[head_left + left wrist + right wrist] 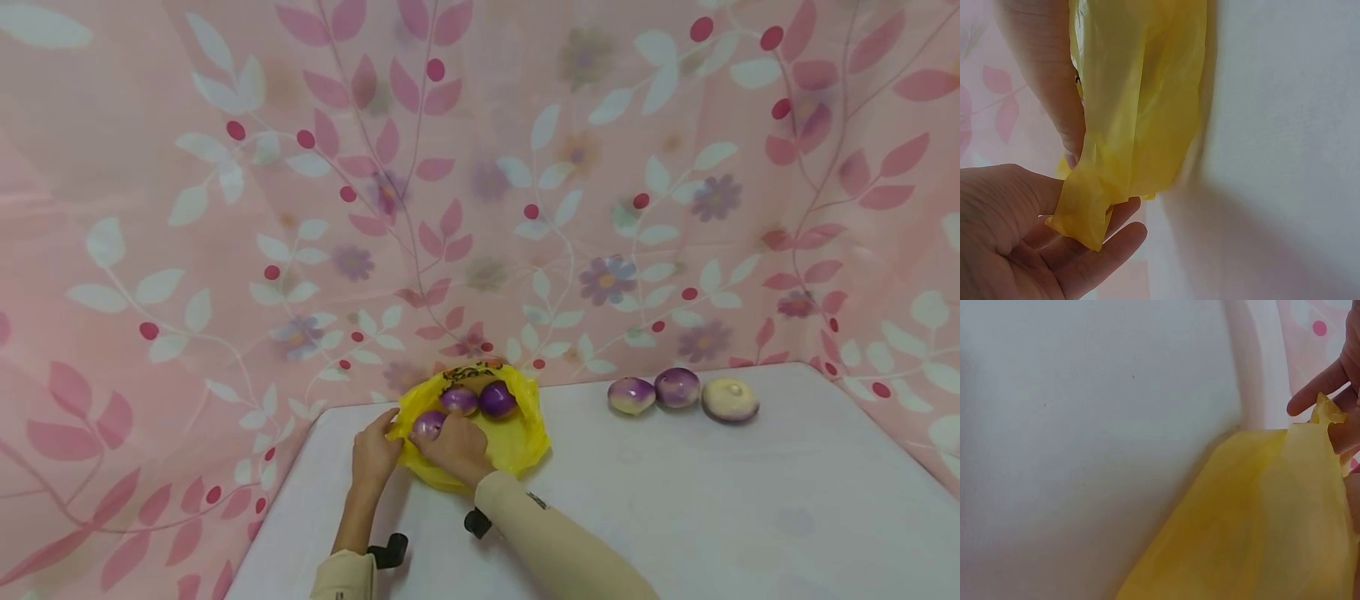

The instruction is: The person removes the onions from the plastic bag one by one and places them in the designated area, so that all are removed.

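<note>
A yellow plastic bag [517, 446] lies on the table with its mouth spread open. My left hand [377, 448] pinches the bag's left rim between thumb and fingers, and the left wrist view shows the gathered plastic [1088, 215] there. Reaching into the mouth, my right hand [459, 450] holds a purple turnip [430, 425] near the left rim. Behind it in the bag sit another turnip [459, 400] and a darker purple, round one [497, 401]. The bag hides the right fingers in the right wrist view.
Three more purple-and-cream turnips stand in a row toward the back right: one on the left [631, 395], one in the middle [677, 388] and a paler one [730, 400]. A white cloth covers the table [675, 508]. Pink floral fabric [480, 183] hangs behind it.
</note>
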A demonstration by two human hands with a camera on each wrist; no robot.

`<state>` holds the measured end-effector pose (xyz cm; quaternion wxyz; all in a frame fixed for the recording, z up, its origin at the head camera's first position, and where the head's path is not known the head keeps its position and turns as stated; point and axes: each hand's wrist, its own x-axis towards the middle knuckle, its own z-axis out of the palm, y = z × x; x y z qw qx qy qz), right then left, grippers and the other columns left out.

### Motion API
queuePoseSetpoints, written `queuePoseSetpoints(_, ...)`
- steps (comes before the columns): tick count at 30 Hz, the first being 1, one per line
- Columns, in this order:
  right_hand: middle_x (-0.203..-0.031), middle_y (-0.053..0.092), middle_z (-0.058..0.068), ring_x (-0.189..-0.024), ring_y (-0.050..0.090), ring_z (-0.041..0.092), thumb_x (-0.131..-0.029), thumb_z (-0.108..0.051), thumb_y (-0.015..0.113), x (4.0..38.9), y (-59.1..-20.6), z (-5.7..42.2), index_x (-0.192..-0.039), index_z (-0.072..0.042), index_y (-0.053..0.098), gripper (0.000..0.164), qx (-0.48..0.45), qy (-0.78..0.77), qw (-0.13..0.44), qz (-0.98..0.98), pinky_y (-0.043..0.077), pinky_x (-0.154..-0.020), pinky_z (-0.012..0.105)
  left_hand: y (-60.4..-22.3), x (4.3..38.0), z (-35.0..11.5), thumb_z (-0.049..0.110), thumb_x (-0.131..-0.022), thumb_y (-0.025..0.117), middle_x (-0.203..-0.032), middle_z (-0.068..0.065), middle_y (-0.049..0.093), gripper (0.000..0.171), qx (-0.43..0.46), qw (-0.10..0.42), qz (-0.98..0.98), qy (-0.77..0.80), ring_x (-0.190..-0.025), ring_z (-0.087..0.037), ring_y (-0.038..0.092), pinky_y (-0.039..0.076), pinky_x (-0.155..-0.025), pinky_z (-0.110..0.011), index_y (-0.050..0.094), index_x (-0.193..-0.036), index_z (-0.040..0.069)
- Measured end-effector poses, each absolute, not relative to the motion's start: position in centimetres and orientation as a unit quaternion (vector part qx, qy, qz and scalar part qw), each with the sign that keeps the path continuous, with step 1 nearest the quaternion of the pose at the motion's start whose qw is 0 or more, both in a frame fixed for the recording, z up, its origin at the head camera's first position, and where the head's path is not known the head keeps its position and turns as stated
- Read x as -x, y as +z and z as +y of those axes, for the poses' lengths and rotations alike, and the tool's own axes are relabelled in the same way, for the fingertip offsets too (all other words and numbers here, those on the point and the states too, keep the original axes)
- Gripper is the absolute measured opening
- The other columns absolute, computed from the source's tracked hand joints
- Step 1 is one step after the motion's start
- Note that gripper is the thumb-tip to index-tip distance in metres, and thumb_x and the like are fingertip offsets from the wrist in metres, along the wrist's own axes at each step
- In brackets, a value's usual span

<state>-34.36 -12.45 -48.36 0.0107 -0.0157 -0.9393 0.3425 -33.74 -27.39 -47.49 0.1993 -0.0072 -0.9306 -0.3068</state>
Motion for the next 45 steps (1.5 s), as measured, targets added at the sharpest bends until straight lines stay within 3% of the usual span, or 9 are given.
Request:
queuePoseSetpoints(7, -0.089, 0.06, 0.01, -0.078, 0.057, 0.024, -0.075, -0.07, 0.068, 34.3, -48.6, -12.5, -0.124, -0.004, 0.047, 0.085, 0.028, 0.347, 0.007, -0.937, 0.055, -0.08, 0.038, -47.6, 33.7, -27.1, -0.004, -0.079, 0.07, -0.108, -0.027, 0.069, 0.048, 0.014, 0.206, -0.929, -0.307, -0.102, -0.045, 0.065, 0.053, -0.087, -0.052, 0.064, -0.127, 0.0)
queuePoseSetpoints(18, -0.09, 0.061, 0.008, -0.08, 0.058, 0.023, -0.072, -0.061, 0.077, 34.1, -47.9, -12.0, -0.125, -0.004, 0.047, 0.084, 0.027, 0.355, -0.002, -0.934, 0.055, -0.081, 0.038, -47.6, 33.7, -27.2, -0.004, -0.079, 0.069, -0.106, -0.026, 0.07, 0.05, 0.018, 0.206, -0.929, -0.306, -0.101, -0.045, 0.065, 0.053, -0.086, -0.053, 0.064, -0.128, 0.0)
queuePoseSetpoints(27, -0.093, 0.063, 0.007, -0.084, 0.06, 0.022, -0.07, -0.062, 0.075, 34.1, -47.6, -10.5, -0.125, -0.003, 0.051, 0.085, 0.001, 0.361, -0.001, -0.933, 0.055, -0.084, 0.04, -47.3, 33.7, -27.2, -0.004, -0.08, 0.069, -0.108, -0.026, 0.069, 0.05, 0.012, 0.201, -0.931, -0.304, -0.103, -0.046, 0.064, 0.052, -0.088, -0.054, 0.063, -0.129, 0.0)
queuePoseSetpoints(37, -0.11, 0.065, 0.011, -0.098, 0.062, 0.028, -0.069, -0.059, 0.078, 33.8, -46.5, -8.4, -0.128, -0.006, 0.052, 0.083, -0.047, 0.357, -0.003, -0.933, 0.053, -0.089, 0.049, -47.3, 33.6, -27.3, -0.004, -0.079, 0.067, -0.108, -0.026, 0.069, 0.049, 0.021, 0.209, -0.931, -0.299, -0.103, -0.046, 0.064, 0.051, -0.089, -0.055, 0.063, -0.128, 0.0)
queuePoseSetpoints(45, -0.129, 0.058, 0.013, -0.113, 0.058, 0.033, -0.069, -0.062, 0.077, 33.4, -45.2, -6.4, -0.143, -0.009, 0.045, 0.097, -0.087, 0.343, -0.013, -0.935, 0.051, -0.093, 0.052, -47.2, 33.2, -27.3, -0.004, -0.079, 0.066, -0.107, -0.027, 0.069, 0.048, 0.021, 0.216, -0.93, -0.295, -0.102, -0.045, 0.065, 0.051, -0.088, -0.055, 0.064, -0.127, -0.002)
